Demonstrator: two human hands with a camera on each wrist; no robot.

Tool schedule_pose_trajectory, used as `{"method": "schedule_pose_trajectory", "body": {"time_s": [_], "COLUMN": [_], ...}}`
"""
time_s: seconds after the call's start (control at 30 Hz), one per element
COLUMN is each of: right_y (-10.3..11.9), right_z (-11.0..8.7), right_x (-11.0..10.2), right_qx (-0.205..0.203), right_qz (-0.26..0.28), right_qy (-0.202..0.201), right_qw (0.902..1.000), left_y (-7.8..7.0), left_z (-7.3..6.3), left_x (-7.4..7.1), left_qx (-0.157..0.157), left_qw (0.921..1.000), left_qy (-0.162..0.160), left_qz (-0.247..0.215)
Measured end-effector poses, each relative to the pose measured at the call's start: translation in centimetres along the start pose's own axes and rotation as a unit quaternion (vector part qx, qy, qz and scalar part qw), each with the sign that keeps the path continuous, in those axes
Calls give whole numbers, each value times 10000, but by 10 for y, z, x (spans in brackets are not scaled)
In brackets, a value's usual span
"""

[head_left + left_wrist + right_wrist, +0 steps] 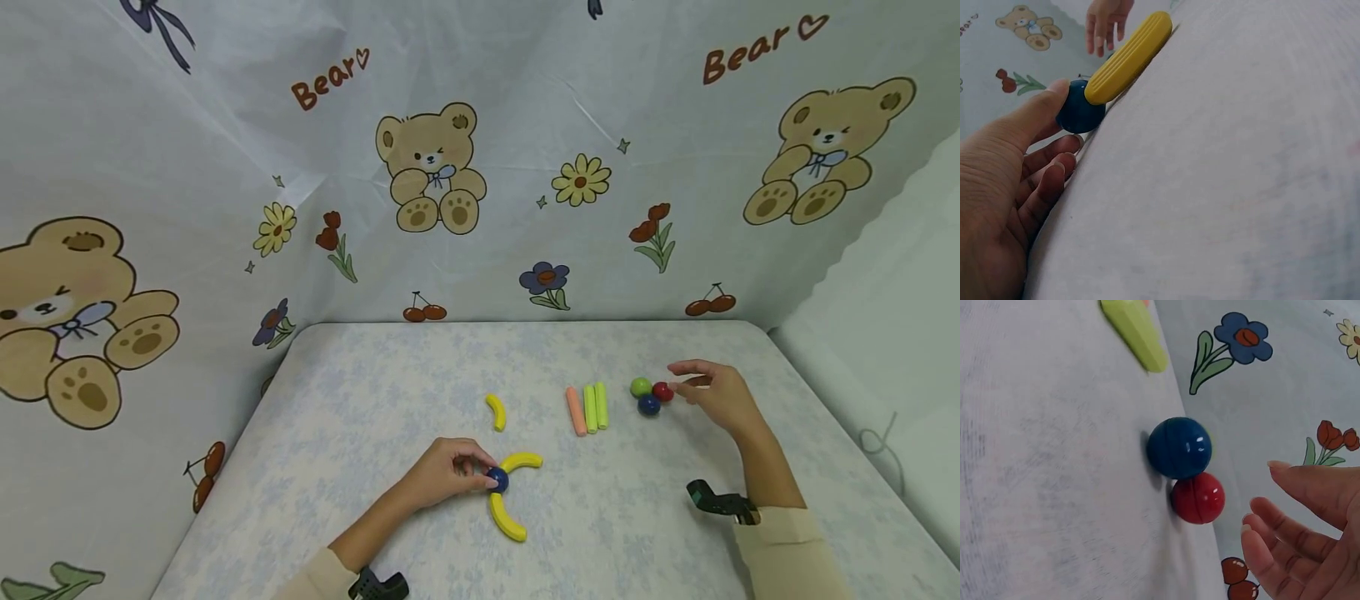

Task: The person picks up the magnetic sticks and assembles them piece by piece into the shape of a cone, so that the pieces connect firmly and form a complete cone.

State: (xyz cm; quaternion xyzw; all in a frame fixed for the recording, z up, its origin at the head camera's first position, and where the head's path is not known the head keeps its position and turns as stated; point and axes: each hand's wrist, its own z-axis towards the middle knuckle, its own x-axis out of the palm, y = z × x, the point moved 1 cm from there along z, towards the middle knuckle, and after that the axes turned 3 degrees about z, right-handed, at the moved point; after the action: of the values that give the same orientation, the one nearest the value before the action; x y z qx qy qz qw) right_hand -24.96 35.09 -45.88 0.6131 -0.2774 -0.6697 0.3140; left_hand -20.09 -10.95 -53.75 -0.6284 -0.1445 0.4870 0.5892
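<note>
My left hand (447, 475) pinches a dark blue ball (498, 479) between thumb and fingers. Two curved yellow sticks meet this ball, an upper one (522, 460) and a lower one (508, 522). The left wrist view shows a ridged yellow stick (1129, 59) against the blue ball (1080, 112). Over on the right, my right hand (718, 398) hovers beside a red ball (663, 392), fingers parted and holding nothing. A gap shows between its fingers and the red ball (1199, 498) in the right wrist view. A green ball (641, 387) and another blue ball (649, 406) sit against the red one.
A third curved yellow stick (497, 412) lies behind the left hand. Toward the middle right lie an orange stick (576, 411) and two light green sticks (596, 407) side by side. A bear-print cloth (495, 250) hangs behind the table (360, 375).
</note>
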Motion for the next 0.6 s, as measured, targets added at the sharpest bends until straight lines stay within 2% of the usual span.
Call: {"method": "schedule_pose_trajectory", "body": {"time_s": [0.2,0.4,0.6], "right_y": [-21,-29,-33], "right_z": [6,8,9], "right_x": [9,15,18], "right_qx": [178,283,112], "right_qz": [-188,-155,-169], "right_qy": [320,415,462], "right_qw": [9992,9986,9987], "left_y": [0,1,3], "left_z": [-1,1,3], "left_x": [-1,0,0], "left_qx": [101,263,290], "left_qw": [9999,9997,9996], "left_qy": [-1,-29,15], "left_qz": [-4,-12,-9]}}
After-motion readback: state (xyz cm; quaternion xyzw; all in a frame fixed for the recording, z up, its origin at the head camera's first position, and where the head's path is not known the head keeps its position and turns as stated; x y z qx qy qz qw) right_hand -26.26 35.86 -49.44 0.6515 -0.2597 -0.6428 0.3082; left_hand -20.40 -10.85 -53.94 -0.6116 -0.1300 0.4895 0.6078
